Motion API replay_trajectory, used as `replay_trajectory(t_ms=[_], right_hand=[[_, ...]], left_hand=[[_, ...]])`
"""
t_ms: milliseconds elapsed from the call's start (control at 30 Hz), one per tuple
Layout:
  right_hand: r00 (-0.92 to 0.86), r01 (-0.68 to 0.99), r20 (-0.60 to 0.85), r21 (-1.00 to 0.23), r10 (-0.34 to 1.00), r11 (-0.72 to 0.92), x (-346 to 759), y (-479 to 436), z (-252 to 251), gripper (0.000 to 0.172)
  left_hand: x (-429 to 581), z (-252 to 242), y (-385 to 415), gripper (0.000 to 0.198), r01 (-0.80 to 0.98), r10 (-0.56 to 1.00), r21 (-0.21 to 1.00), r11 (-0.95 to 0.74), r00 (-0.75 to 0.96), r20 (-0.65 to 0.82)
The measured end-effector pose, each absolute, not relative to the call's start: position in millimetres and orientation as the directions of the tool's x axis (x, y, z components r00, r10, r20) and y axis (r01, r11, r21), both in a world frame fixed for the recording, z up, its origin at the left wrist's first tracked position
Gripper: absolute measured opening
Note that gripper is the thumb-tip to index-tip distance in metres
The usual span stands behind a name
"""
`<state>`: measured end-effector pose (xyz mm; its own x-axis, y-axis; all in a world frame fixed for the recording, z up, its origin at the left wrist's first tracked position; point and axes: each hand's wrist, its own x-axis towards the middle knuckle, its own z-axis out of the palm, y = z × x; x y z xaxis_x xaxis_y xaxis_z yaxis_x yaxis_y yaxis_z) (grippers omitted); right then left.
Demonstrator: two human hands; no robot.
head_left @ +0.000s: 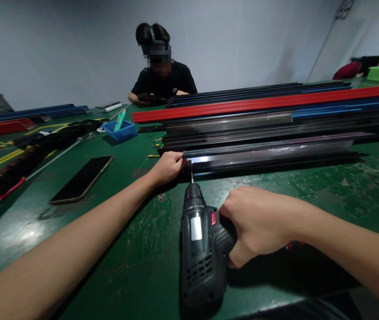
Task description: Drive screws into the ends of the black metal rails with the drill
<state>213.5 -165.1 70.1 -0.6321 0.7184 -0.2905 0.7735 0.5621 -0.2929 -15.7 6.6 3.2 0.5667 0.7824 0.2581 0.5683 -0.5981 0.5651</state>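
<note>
My right hand is wrapped round the grip of a black cordless drill, which lies on its side and points away from me. The drill's bit reaches the near left end of a dark metal profile, where a light shines on the surface. At that same end my left hand is closed on the profile, its fingertips partly hidden. Whether a screw sits at the bit's tip is too small to tell.
Behind the profile lie more long dark profiles and a red one. To the left are a phone, a blue basket and yellow strips. Across the green table sits a person in black.
</note>
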Motion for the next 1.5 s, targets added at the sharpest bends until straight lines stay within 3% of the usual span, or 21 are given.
replay_trajectory(t_ms=[1300,1500], right_hand=[[-0.642,0.766,-0.287,-0.292,0.711,0.573,213.7,-165.6,69.9,0.053],[-0.636,0.771,-0.299,-0.295,0.712,0.565,214.0,-163.3,70.3,0.046]], left_hand=[[-17.4,3.6,7.3,0.046,0.543,0.765,0.569,-0.617,0.584,0.272],[-14.7,6.2,4.5,0.038,0.537,0.771,0.583,-0.610,0.573,0.279]])
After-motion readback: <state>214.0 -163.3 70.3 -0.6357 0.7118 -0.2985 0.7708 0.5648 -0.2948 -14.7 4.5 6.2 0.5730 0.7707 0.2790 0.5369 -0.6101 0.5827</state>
